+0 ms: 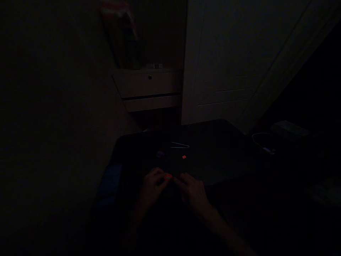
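The scene is very dark. My left hand (152, 185) pinches a small orange-red piece (167, 176) between thumb and forefinger, low over the black table. Just to its right is my right hand (194, 192), its fingers curled and a fingertip close to the piece. Whether that hand holds anything is hidden. Beyond the hands lie a second small orange-red piece (184, 156), a dark purple item (160, 154) whose kind I cannot make out, and a pair of thin metal tweezers (180, 145) with its arms spread to the left.
A dark blue flat object (109, 181) lies at the table's left edge. The black table (213, 142) stands before a drawer unit (151, 85) and a pale panelled door (221, 71). To the right are a white cable (257, 135) and a box-like object (290, 128).
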Action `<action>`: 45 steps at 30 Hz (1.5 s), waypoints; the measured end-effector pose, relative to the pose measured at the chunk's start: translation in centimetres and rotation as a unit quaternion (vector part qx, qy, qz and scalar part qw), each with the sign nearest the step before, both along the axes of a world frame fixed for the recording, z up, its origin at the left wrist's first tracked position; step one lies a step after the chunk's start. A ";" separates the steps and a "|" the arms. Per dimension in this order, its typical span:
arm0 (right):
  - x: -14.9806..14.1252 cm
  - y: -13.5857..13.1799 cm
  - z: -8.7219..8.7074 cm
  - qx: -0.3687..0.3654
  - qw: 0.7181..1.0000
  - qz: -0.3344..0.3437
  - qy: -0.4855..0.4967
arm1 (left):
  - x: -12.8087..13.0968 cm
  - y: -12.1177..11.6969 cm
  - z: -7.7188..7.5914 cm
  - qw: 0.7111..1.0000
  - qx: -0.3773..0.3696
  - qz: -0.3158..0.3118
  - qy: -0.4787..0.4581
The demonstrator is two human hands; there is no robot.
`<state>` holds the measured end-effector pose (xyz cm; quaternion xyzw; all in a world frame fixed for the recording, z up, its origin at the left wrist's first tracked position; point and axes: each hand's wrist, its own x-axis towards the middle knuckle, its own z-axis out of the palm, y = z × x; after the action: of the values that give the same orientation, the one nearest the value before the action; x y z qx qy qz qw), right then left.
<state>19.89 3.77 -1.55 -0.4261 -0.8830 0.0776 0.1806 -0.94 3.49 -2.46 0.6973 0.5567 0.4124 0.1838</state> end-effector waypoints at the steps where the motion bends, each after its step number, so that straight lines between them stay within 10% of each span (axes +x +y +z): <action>1: -0.1 -0.1 0.0 -0.004 1.000 -0.002 0.002 | 0.0 0.0 0.0 1.000 -0.001 0.000 -0.001; 34: -0.3 -0.8 -0.3 -0.035 0.997 -0.043 0.052 | 0.5 -0.1 0.6 1.000 -0.019 -0.002 -0.004; 45: 0.4 -0.7 -1.7 0.069 0.987 -0.057 0.133 | 0.5 0.0 0.3 1.000 -0.007 0.000 -0.006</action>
<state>20.28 3.04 -3.26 -0.4482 -0.8286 0.0622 0.3297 -0.47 3.44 -2.13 0.6937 0.5584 0.4124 0.1920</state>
